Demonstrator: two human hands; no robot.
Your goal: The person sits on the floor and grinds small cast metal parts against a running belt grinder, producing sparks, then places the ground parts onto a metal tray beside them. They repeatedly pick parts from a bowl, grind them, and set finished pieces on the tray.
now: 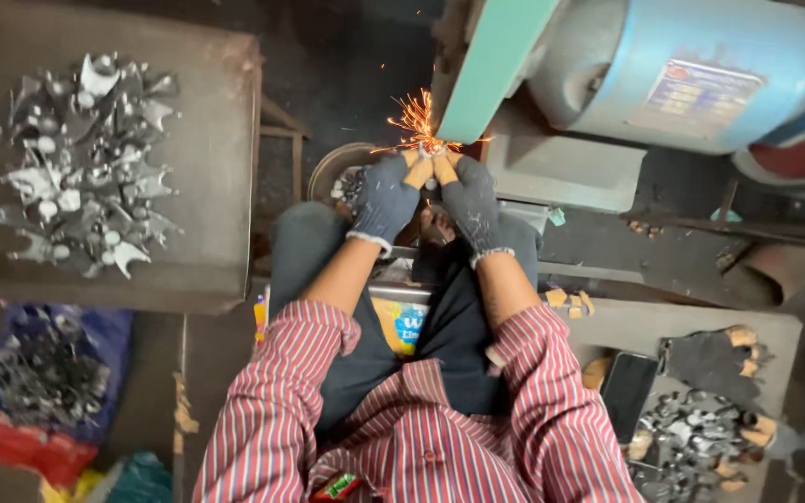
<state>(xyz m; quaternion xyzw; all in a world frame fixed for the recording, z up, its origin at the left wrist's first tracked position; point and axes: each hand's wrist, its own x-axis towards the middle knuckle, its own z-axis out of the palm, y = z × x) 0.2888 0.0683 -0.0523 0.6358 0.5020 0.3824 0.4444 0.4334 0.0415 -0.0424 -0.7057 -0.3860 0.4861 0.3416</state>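
Two gloved hands, the left hand (386, 197) and the right hand (470, 203), both in dark knitted gloves with orange tips; one small metal piece (429, 152) pinched between them, mostly hidden; one green grinding belt guard (491, 65); one pale blue motor housing (673, 65); one flat dark metal tray (216, 140) bearing a heap of shiny stamped metal parts (86, 163), too many to count; one spare pair of dark gloves (715, 359); one black phone (628, 393); a second heap of metal parts (691, 447), uncountable.
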